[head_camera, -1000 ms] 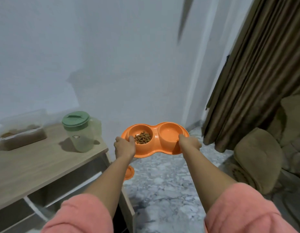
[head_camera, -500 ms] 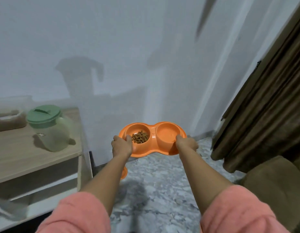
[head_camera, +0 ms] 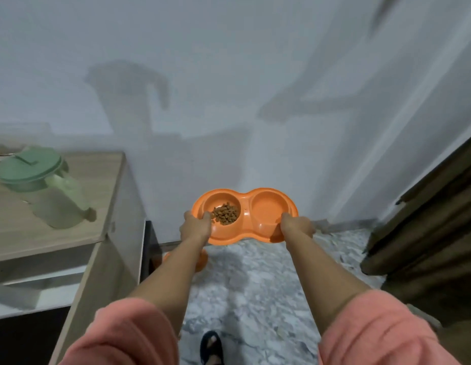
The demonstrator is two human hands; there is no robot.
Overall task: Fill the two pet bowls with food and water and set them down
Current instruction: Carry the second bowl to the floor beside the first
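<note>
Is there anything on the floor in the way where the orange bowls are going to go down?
Mostly no. The marble floor beneath the double bowl, held by the left hand and right hand, looks bare. One small orange thing lies beside the cabinet, below the left forearm and partly hidden by it.

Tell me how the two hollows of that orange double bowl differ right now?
The left hollow holds a small heap of brown kibble; the right hollow shows no kibble, and water cannot be made out in it. The left hand grips the rim beside the left hollow, the right hand beside the right hollow. Both are round, orange, and part of one dish.
</note>
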